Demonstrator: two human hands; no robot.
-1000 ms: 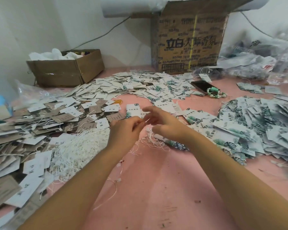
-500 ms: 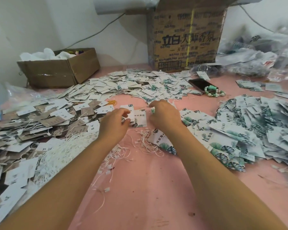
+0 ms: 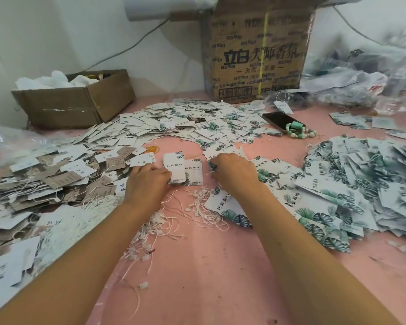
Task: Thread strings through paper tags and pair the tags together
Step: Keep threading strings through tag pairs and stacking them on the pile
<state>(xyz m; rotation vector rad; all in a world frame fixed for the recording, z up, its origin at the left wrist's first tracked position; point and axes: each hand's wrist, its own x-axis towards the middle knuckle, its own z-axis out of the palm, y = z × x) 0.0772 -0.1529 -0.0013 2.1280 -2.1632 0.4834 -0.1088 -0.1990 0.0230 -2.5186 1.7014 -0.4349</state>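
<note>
Roughly midway: strung pile (image 3: pixel 361 184) done, loose tags (image 3: pixel 174 123) & strings (image 3: pixel 204 207) remain; left hand (image 3: pixel 148 184) fingers pinch tag stack (image 3: pixel 174 170), right hand (image 3: pixel 232 172) curled, grip unclear

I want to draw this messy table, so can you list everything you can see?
tag stack: one, white with green leaves, centre
white-and-brown tags: many, left pile
leaf tags: many, white-green, right and far-centre piles
strings: many, white, near the hands
phone: one, black, back right
bead bracelet: one, green, by the phone
small box: one, brown, back left
big box: one, brown, back centre
plastic bags: several, clear, back right
table: one, pink
left grip: holds the tag stack's edge
right grip: fingers curled on tags right of the stack
</note>
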